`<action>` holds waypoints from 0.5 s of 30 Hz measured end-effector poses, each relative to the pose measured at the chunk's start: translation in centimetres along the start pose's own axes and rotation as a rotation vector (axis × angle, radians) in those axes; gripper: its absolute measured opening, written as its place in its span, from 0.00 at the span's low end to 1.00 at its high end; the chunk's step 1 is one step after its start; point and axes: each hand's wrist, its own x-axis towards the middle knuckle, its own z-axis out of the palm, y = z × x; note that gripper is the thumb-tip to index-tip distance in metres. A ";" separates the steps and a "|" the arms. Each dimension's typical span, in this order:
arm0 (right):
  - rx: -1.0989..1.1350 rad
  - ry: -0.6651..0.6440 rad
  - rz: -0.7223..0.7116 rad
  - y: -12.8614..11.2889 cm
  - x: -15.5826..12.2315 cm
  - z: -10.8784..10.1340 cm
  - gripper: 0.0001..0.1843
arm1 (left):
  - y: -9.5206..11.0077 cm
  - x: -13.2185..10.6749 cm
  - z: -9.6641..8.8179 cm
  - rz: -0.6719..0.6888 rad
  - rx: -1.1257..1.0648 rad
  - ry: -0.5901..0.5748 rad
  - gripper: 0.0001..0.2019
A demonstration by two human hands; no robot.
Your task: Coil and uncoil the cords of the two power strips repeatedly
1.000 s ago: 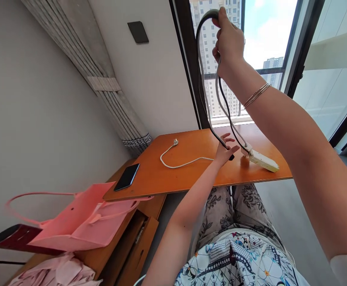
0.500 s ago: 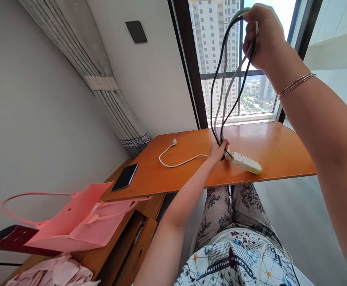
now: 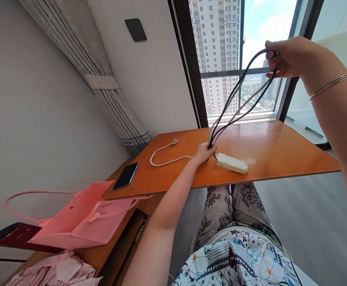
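A bundle of black and white cables (image 3: 232, 96) is stretched in a long loop between my two hands. My left hand (image 3: 203, 153) is closed around its lower end, just above the wooden table. Up in front of the window, my right hand (image 3: 285, 59) grips the top bend of the loop between thumb and fingers. Beside my left hand, a white power strip (image 3: 231, 163) lies on the table. A white cord with a plug (image 3: 175, 141) curves across the tabletop on the left of that hand.
The wooden table (image 3: 295, 151) spans the view in front of my legs. On its left end lies a phone (image 3: 126, 176). A pink bag (image 3: 72, 216) and a crumpled pink cloth (image 3: 55, 272) sit at the lower left, by a drawer. Behind are a window and a curtain (image 3: 113, 95).
My right hand has come down and to the right, so the cable loop now slants. My left hand has shifted left with the cables, and the power strip has slid left too.
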 end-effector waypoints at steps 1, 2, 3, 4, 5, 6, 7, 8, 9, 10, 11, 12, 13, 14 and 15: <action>0.074 0.024 -0.018 0.1 0.2 0.3 0.15 | 0.0 -0.1 0.1 0.009 0.000 -0.012 0.14; 0.130 0.042 -0.031 0.1 0.4 0.5 0.15 | 0.1 -0.3 0.1 0.031 0.018 -0.013 0.13; 0.177 0.055 -0.041 0.2 0.6 0.8 0.16 | 0.2 -0.4 0.1 0.055 0.053 0.001 0.12; 0.214 0.067 -0.044 0.3 0.7 0.9 0.16 | 0.3 -0.6 0.1 0.077 0.099 0.028 0.11; 0.241 0.074 -0.043 0.3 0.8 1.0 0.17 | 0.5 -0.8 0.0 0.099 0.154 0.063 0.10; 0.259 0.081 -0.035 0.4 0.8 1.1 0.18 | 0.6 -0.9 0.0 0.126 0.213 0.100 0.10; 0.270 0.087 -0.021 0.4 0.7 1.1 0.20 | 0.8 -1.1 0.0 0.154 0.267 0.134 0.09; 0.276 0.090 -0.005 0.4 0.6 1.1 0.22 | 0.9 -1.2 0.0 0.183 0.306 0.162 0.08; 0.279 0.097 0.014 0.3 0.5 1.1 0.25 | 1.0 -1.3 0.1 0.208 0.328 0.180 0.08; 0.283 0.103 0.034 0.2 0.4 1.1 0.29 | 1.1 -1.3 0.1 0.222 0.327 0.176 0.07; 0.292 0.112 0.048 0.1 0.3 1.0 0.31 | 1.1 -1.3 0.2 0.220 0.298 0.152 0.07; 0.305 0.121 0.059 -0.1 0.3 1.0 0.33 | 1.2 -1.4 0.2 0.202 0.244 0.106 0.08; 0.319 0.132 0.066 -0.2 0.3 1.0 0.34 | 1.2 -1.4 0.2 0.173 0.172 0.046 0.09; 0.337 0.141 0.069 -0.4 0.3 0.9 0.35 | 1.3 -1.4 0.3 0.142 0.094 -0.017 0.10; 0.355 0.144 0.070 -0.6 0.4 0.8 0.35 | 1.3 -1.5 0.2 0.114 0.016 -0.071 0.11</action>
